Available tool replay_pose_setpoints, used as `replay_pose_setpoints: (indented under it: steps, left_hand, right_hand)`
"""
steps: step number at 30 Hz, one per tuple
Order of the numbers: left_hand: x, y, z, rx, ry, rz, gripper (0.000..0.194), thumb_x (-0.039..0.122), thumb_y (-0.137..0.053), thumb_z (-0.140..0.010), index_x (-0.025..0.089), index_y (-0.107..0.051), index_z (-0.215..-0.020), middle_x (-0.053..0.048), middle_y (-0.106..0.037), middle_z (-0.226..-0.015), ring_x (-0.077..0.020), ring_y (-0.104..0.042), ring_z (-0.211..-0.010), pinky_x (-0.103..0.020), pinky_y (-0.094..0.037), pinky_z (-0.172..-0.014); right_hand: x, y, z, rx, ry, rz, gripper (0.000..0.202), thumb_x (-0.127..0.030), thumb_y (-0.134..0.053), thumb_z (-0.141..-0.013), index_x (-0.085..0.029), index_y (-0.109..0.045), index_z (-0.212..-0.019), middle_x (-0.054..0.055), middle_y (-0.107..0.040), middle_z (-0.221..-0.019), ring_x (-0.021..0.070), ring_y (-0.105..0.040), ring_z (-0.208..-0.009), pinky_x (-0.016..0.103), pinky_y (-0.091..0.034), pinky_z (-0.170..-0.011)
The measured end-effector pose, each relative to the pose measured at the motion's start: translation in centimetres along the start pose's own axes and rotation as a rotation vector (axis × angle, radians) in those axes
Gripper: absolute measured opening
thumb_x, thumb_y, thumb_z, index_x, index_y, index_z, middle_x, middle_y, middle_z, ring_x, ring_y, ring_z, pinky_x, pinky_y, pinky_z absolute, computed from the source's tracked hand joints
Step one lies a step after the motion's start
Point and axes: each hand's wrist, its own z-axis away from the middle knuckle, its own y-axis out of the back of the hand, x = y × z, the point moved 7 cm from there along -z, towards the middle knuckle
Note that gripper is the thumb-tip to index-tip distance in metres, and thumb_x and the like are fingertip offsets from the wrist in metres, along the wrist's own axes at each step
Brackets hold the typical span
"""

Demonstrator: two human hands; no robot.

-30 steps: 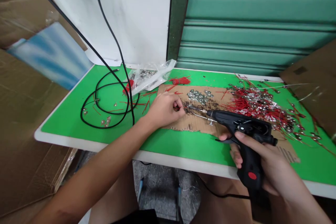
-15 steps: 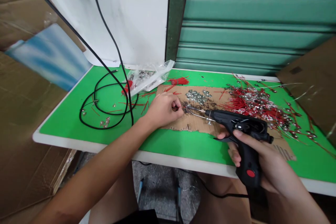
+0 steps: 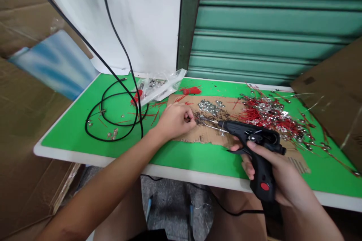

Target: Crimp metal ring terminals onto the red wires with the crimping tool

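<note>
My right hand (image 3: pixel 271 162) is wrapped round the grip of a black soldering gun (image 3: pixel 261 171) with a red button low on its handle. Its thin metal tip points left, close to the fingers of my left hand (image 3: pixel 177 120). Those fingers are pinched together over a scorched patch of a cardboard sheet (image 3: pixel 195 134); what they hold is too small and hidden to name. Just beyond the tip lies a pile of small silvery metal parts (image 3: pixel 209 106). A heap of red wires with shiny metal ends (image 3: pixel 266 115) spreads to the right.
A bundle of red wires (image 3: pixel 191 90) lies behind the cardboard, beside a clear plastic bag (image 3: pixel 161 86) of metal parts. A looped black cable (image 3: pixel 106 140) rests on the green tabletop (image 3: pixel 70 128). Cardboard boxes (image 3: pixel 333 94) stand at both sides; a green shutter (image 3: pixel 268 22) is behind.
The view has shifted slightly, so the right side of the scene appears a little further left. Both hands keep their hold, with the gun's tip still by my left fingers.
</note>
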Motion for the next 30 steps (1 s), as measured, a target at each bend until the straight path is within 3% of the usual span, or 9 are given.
replay_pose_setpoints:
  steps: [4,8,11,14,22,30]
  left_hand:
    - [0.0,-0.1,-0.1,-0.008,0.005,-0.007,0.004,0.014,-0.069,-0.073,0.018,-0.069,-0.071,-0.001,-0.070,-0.072,-0.0190,-0.065,-0.078,-0.032,-0.047,-0.077]
    - [0.0,-0.1,-0.1,-0.023,0.025,-0.003,0.004,0.016,-0.069,-0.074,0.018,-0.070,-0.072,-0.002,-0.071,-0.073,-0.0199,-0.065,-0.078,-0.034,-0.048,-0.079]
    - [0.2,0.0,-0.1,-0.021,0.029,0.001,0.003,0.015,-0.069,-0.073,0.018,-0.070,-0.072,-0.002,-0.072,-0.076,-0.0209,-0.066,-0.080,-0.035,-0.048,-0.080]
    - [0.2,-0.1,-0.1,-0.029,0.038,0.000,0.004,0.015,-0.069,-0.073,0.019,-0.069,-0.072,-0.003,-0.073,-0.078,-0.0214,-0.066,-0.080,-0.036,-0.048,-0.079]
    - [0.3,-0.1,-0.1,-0.019,0.036,-0.013,0.005,0.016,-0.068,-0.073,0.020,-0.067,-0.071,-0.003,-0.073,-0.079,-0.0219,-0.066,-0.082,-0.036,-0.047,-0.079]
    - [0.5,0.1,0.2,-0.007,0.013,-0.006,0.005,0.014,-0.068,-0.074,0.019,-0.067,-0.072,-0.002,-0.070,-0.076,-0.0197,-0.064,-0.078,-0.033,-0.045,-0.076]
  right_hand:
    - [0.0,0.7,0.2,-0.001,0.068,-0.126,0.046,-0.052,-0.091,-0.061,-0.018,-0.079,-0.090,0.001,-0.057,-0.050,0.0121,-0.045,-0.040,0.022,-0.037,-0.036]
    - [-0.7,2.8,0.4,-0.003,0.222,-0.317,0.032,-0.043,-0.085,-0.073,-0.023,-0.079,-0.097,0.007,-0.073,-0.084,0.0091,-0.043,-0.043,0.025,-0.043,-0.038]
    - [-0.7,4.3,0.2,-0.026,0.256,-0.388,0.025,-0.039,-0.083,-0.076,-0.026,-0.078,-0.097,0.005,-0.071,-0.080,0.0104,-0.044,-0.043,0.025,-0.046,-0.039]
    - [-0.9,5.3,-0.2,-0.041,0.311,-0.446,0.031,-0.033,-0.087,-0.068,-0.024,-0.076,-0.096,0.007,-0.071,-0.078,0.0094,-0.042,-0.041,0.025,-0.048,-0.039]
    - [-0.8,5.0,-0.5,-0.072,0.264,-0.588,0.040,-0.032,-0.089,-0.065,-0.019,-0.074,-0.100,0.003,-0.066,-0.075,0.0054,-0.039,-0.041,0.020,-0.049,-0.038]
    - [-1.1,5.3,0.0,-0.120,0.324,-0.726,0.034,-0.030,-0.079,-0.075,-0.019,-0.068,-0.105,0.000,-0.056,-0.080,0.0037,-0.030,-0.043,0.016,-0.045,-0.036]
